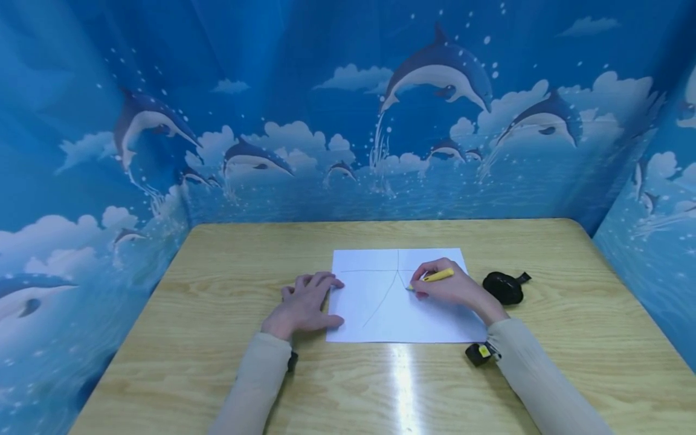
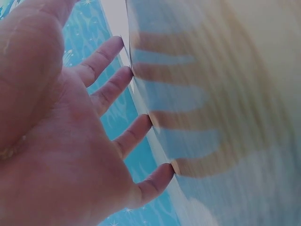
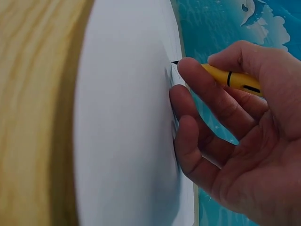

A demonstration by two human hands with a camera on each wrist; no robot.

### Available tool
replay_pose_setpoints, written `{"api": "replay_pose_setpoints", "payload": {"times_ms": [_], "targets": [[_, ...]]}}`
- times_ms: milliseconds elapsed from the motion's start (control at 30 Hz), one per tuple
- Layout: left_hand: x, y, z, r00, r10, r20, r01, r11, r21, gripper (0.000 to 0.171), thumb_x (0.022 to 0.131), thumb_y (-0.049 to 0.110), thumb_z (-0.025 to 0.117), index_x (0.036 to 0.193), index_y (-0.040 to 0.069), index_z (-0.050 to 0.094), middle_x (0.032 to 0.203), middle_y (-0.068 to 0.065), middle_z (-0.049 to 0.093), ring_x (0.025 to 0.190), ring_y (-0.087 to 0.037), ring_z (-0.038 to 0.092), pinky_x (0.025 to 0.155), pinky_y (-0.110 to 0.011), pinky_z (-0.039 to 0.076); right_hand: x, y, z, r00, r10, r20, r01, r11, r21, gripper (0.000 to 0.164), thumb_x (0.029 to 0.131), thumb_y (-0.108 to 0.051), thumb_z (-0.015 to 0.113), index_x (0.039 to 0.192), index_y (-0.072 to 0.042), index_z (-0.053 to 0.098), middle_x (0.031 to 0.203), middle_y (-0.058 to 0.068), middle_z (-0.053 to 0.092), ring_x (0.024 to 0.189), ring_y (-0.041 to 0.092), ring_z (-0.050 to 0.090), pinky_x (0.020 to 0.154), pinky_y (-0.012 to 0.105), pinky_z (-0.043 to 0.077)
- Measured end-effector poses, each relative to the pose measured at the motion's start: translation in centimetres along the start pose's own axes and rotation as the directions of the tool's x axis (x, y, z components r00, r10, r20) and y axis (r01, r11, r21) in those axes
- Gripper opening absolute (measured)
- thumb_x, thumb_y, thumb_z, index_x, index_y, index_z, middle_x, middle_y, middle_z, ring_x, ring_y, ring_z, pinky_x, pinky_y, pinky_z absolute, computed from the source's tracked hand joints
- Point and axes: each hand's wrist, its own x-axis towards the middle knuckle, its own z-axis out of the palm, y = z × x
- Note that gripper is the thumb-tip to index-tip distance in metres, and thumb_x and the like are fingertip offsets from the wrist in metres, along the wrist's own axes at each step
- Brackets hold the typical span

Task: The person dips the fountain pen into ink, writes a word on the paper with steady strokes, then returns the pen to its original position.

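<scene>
A white sheet of paper (image 1: 353,302) lies on the table, marked with thin dark lines: a horizontal one, a short vertical one, and two that branch downward from where they meet. My right hand (image 1: 447,284) pinches a yellow pen (image 1: 439,275) between thumb and forefinger, its tip at the lower end of the right branch. In the right wrist view the pen (image 3: 240,81) shows a dark tip at the sheet, the other fingers curled beside it. With fingers spread, my left hand (image 1: 306,305) rests at the sheet's left edge; its fingertips (image 2: 162,173) touch the surface.
A black pouch-like object (image 1: 505,287) with a short tab lies right of the sheet, near the right forearm. The light wood table (image 1: 228,266) reflects a bright streak in front of the paper. A blue dolphin-print curtain (image 1: 326,121) hangs behind and at both sides.
</scene>
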Motion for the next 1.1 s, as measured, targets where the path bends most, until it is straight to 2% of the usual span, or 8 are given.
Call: {"api": "replay_pose_setpoints", "payload": {"times_ms": [233, 667, 1100], "targets": [[0.1, 0.1, -0.1, 1.0, -0.005, 0.001, 0.005, 1.0, 0.005, 0.066, 0.086, 0.049, 0.077, 0.144, 0.03, 0.051, 0.164, -0.002, 0.034, 0.148, -0.046, 0.027, 0.107, -0.076, 0.027, -0.3, 0.0, 0.1, 1.0, -0.008, 0.002, 0.008, 1.0, -0.006, 0.016, 0.095, -0.026, 0.069, 0.1, -0.012, 0.076, 0.08, 0.001, 0.074, 0.07, 0.016, 0.059, 0.066, 0.027, 0.046], [0.1, 0.2, -0.2, 1.0, -0.013, 0.008, 0.013, 1.0, -0.005, 0.066, 0.086, 0.048, 0.078, 0.144, 0.03, 0.052, 0.164, -0.001, 0.034, 0.149, -0.046, 0.026, 0.107, -0.076, 0.027, -0.9, 0.0, -0.1, 1.0, -0.006, 0.026, 0.006, 1.0, 0.02, 0.019, 0.095, -0.027, 0.071, 0.102, -0.01, 0.076, 0.082, 0.002, 0.077, 0.077, 0.015, 0.067, 0.073, 0.027, 0.05], [0.1, 0.3, -0.1, 1.0, -0.017, 0.002, 0.017, 1.0, -0.01, 0.067, 0.086, 0.048, 0.079, 0.144, 0.029, 0.052, 0.165, -0.002, 0.034, 0.149, -0.046, 0.026, 0.108, -0.077, 0.026, -1.3, 0.4, -0.3, 0.999, -0.013, 0.049, 0.013, 1.0, 0.006, 0.017, 0.094, -0.025, 0.072, 0.101, -0.009, 0.075, 0.081, 0.001, 0.076, 0.077, 0.015, 0.066, 0.071, 0.026, 0.051]]}}
